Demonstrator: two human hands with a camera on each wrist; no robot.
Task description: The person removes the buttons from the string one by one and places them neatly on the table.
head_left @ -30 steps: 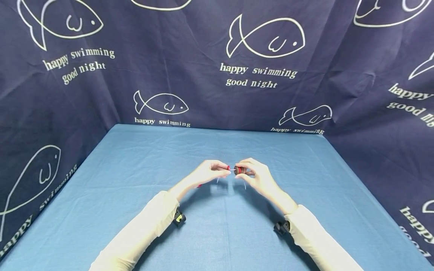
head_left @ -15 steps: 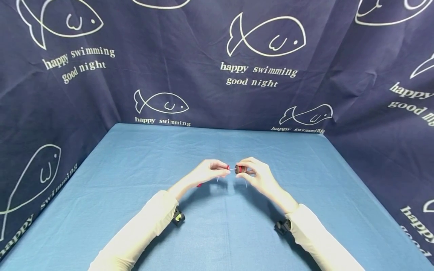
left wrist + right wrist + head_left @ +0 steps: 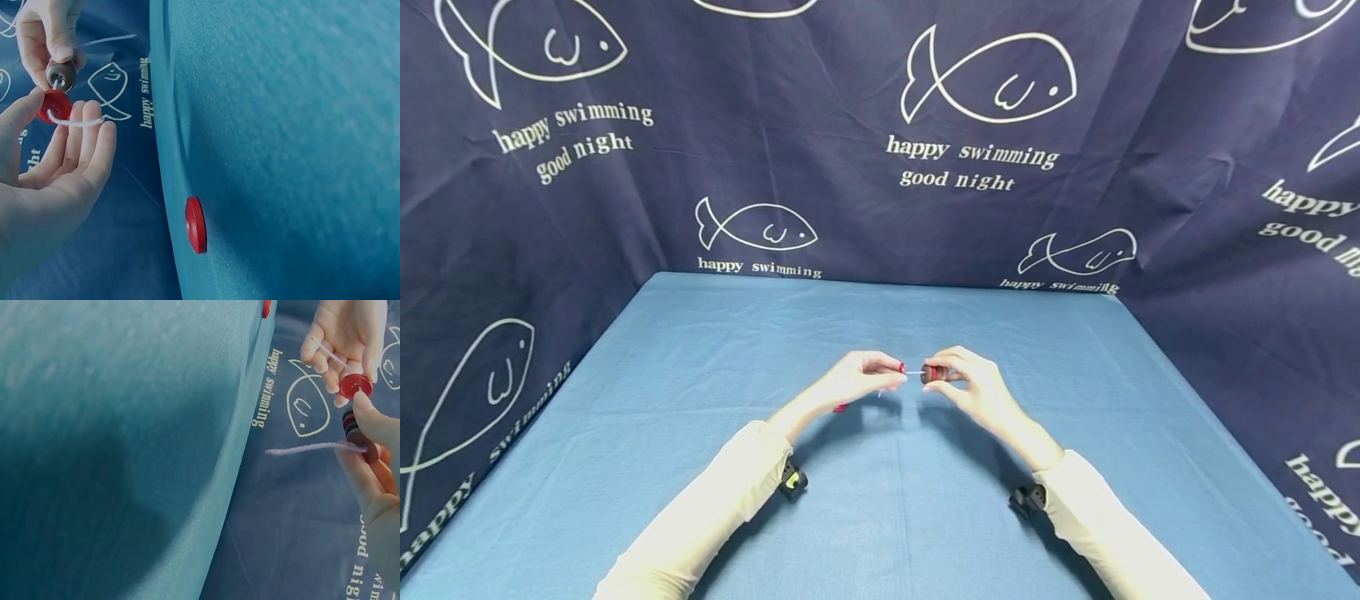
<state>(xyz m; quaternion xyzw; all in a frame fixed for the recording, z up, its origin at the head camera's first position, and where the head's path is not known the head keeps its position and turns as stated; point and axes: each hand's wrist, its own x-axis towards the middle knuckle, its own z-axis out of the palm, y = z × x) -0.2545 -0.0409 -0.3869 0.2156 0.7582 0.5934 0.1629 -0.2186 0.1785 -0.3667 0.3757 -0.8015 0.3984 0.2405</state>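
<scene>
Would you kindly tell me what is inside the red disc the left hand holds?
Pale string shows at both faces of the red disc; its stretch inside is covered.

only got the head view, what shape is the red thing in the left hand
Observer: The left wrist view shows a round button pinched in the left hand.
Operator: does the string go through it
Observer: Yes, in the left wrist view it comes out of the button's face.
Operator: anything past the stack in the right hand
Observer: Yes, the right wrist view shows a tail of string sticking out at the end away from the button.
</scene>
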